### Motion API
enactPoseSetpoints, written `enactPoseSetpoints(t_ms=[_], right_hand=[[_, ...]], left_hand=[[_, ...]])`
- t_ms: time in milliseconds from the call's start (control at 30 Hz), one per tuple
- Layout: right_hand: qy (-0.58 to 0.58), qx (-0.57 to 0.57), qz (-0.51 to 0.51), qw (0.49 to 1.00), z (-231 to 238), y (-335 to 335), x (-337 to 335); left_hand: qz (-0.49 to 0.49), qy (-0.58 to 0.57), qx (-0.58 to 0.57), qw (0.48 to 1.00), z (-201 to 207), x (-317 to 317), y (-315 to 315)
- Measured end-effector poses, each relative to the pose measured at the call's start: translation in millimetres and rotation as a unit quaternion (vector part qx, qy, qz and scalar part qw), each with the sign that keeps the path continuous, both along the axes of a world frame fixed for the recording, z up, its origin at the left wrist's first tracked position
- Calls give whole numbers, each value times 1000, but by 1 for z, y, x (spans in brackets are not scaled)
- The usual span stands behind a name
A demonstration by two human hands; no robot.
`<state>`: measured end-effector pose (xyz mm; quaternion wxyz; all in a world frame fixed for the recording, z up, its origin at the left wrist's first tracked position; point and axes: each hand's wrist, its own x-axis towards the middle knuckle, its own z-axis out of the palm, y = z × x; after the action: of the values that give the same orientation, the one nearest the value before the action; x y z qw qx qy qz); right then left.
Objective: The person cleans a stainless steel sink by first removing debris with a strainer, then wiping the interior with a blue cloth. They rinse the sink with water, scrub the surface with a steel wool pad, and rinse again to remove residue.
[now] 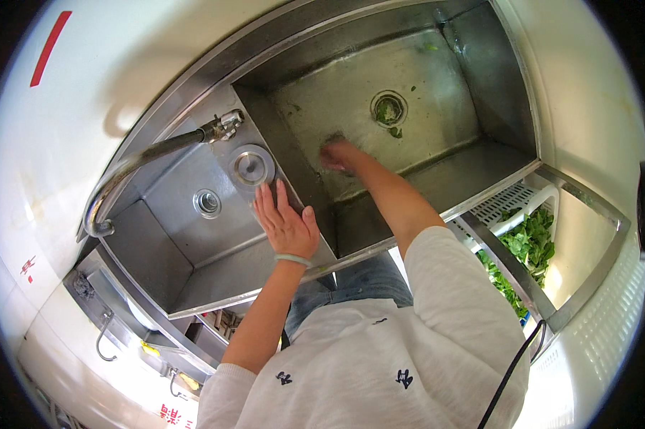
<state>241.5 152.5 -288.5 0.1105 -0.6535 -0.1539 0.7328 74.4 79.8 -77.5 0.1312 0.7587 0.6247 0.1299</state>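
My left hand (pixel 288 223) lies flat with its fingers stretched out on the metal divider between two sink basins. Its fingertips are close to a round metal disc (pixel 251 165), which looks like a drain cover. Down inside the large steel basin (pixel 437 79), my right hand (pixel 344 155) reaches low near the floor of the basin. Motion smears its fingers, and a small dark patch shows at their tips. Beyond that hand is the drain (pixel 389 109), with green leaf scraps (pixel 395 132) in and beside it.
A curved metal faucet (pixel 151 151) arches over the smaller basin (pixel 186 187) on the left, which has its own drain (pixel 207 204). At the right, a white plastic basket (pixel 512 204) and leafy greens (pixel 529 243) sit below a metal frame (pixel 587 193).
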Motion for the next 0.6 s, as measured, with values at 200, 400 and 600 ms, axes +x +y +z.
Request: enactPoseSetpoints(t_ms=[200, 400, 600], right_hand=[[-61, 379, 130, 914, 60, 47, -56], [-240, 409, 224, 852, 108, 41, -14], [-236, 462, 134, 844, 151, 20, -4]], left_hand=[[3, -43, -37, 998, 7, -18, -2], [9, -237, 18, 971, 15, -39, -4], [35, -263, 50, 963, 52, -131, -25]])
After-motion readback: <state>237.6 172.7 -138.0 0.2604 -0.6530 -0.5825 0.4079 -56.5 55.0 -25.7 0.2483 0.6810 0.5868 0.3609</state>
